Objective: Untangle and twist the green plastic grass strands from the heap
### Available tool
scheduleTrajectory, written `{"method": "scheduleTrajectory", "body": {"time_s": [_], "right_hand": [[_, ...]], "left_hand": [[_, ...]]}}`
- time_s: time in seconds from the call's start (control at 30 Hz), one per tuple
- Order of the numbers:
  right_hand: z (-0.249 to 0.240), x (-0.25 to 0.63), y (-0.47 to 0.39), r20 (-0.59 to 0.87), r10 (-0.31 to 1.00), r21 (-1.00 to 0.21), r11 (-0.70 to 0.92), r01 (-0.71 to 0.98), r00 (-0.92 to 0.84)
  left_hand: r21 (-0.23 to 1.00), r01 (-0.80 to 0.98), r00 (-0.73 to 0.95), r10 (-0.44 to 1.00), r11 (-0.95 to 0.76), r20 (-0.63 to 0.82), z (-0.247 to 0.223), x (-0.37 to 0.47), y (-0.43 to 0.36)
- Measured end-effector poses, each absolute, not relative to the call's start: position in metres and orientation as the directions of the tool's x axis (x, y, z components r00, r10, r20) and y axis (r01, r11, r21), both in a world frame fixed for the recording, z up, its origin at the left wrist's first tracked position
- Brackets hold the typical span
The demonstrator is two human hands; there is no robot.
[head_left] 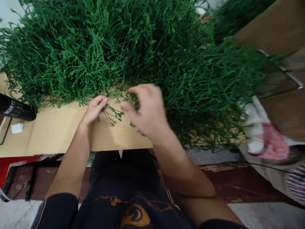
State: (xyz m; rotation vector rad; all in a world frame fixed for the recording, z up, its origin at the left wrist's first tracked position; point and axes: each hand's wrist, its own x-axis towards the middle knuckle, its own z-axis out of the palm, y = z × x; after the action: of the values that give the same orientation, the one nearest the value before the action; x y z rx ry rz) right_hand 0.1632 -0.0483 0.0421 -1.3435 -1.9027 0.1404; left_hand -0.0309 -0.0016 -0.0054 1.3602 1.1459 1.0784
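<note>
A large heap of green artificial plant stems (95, 47) with small forked tips fills the far side of the cardboard-covered table. My left hand (95, 108) is closed in a pinch on a small sprig of the green stems (113, 116), whose tips stick out to the right over the cardboard. To the right of it, my right hand (149, 108) is raised near the heap's front edge, blurred by motion. Its thumb and fingers are spread apart with nothing between them that I can make out.
A black bottle (17, 108) lies at the left edge, near a white paper scrap (17, 128). Cardboard (59, 127) covers the table's front. At the right are a person's pink and white glove (274, 143) and brown cardboard boxes (286, 105).
</note>
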Motion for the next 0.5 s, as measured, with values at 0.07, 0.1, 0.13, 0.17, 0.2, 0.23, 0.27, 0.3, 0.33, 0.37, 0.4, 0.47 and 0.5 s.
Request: {"method": "scheduleTrajectory", "body": {"time_s": [0.07, 0.1, 0.13, 0.17, 0.2, 0.23, 0.27, 0.3, 0.33, 0.37, 0.4, 0.47, 0.5], "right_hand": [[0.034, 0.140, -0.044, 0.314, 0.901, -0.568, 0.432, 0.701, -0.300], [0.030, 0.131, -0.042, 0.210, 0.910, -0.608, 0.408, 0.681, -0.358], [0.028, 0.126, -0.040, 0.133, 0.911, -0.643, 0.379, 0.665, -0.391], [0.025, 0.122, -0.038, 0.093, 0.911, -0.671, 0.355, 0.651, -0.401], [0.023, 0.120, -0.038, 0.087, 0.915, -0.690, 0.340, 0.639, -0.393], [0.022, 0.120, -0.038, 0.104, 0.922, -0.700, 0.335, 0.631, -0.374], [0.021, 0.120, -0.038, 0.125, 0.925, -0.705, 0.337, 0.624, -0.359], [0.020, 0.121, -0.039, 0.137, 0.926, -0.710, 0.339, 0.618, -0.351], [0.020, 0.122, -0.040, 0.139, 0.927, -0.716, 0.337, 0.612, -0.349], [0.020, 0.123, -0.041, 0.132, 0.928, -0.723, 0.330, 0.607, -0.347], [0.020, 0.123, -0.043, 0.118, 0.932, -0.732, 0.316, 0.603, -0.344], [0.019, 0.125, -0.045, 0.079, 0.937, -0.750, 0.280, 0.600, -0.339], [0.018, 0.126, -0.047, 0.062, 0.938, -0.757, 0.267, 0.597, -0.342]], "left_hand": [[0.998, 0.044, 0.188, 0.982, -0.040, 0.031, -0.005, -0.031, -0.003], [0.999, 0.028, 0.204, 0.978, -0.046, 0.040, -0.005, -0.031, -0.003], [0.999, 0.020, 0.218, 0.975, -0.048, 0.042, -0.004, -0.031, -0.004], [0.999, 0.018, 0.226, 0.973, -0.044, 0.039, -0.004, -0.030, -0.004], [0.999, 0.019, 0.224, 0.974, -0.034, 0.029, -0.004, -0.030, -0.004], [1.000, 0.023, 0.211, 0.977, -0.017, 0.012, -0.003, -0.029, -0.004], [1.000, 0.028, 0.188, 0.982, 0.005, -0.010, -0.003, -0.028, -0.004], [0.999, 0.029, 0.159, 0.987, 0.029, -0.033, -0.002, -0.027, -0.003], [0.998, 0.027, 0.128, 0.990, 0.055, -0.058, -0.001, -0.025, -0.002], [0.996, 0.023, 0.103, 0.991, 0.081, -0.083, 0.000, -0.024, -0.002], [0.994, 0.017, 0.088, 0.991, 0.104, -0.105, 0.001, -0.022, -0.002], [0.992, 0.001, 0.079, 0.989, 0.127, -0.127, 0.003, -0.021, -0.002], [0.992, -0.005, 0.076, 0.989, 0.127, -0.126, 0.003, -0.020, -0.002]]}}
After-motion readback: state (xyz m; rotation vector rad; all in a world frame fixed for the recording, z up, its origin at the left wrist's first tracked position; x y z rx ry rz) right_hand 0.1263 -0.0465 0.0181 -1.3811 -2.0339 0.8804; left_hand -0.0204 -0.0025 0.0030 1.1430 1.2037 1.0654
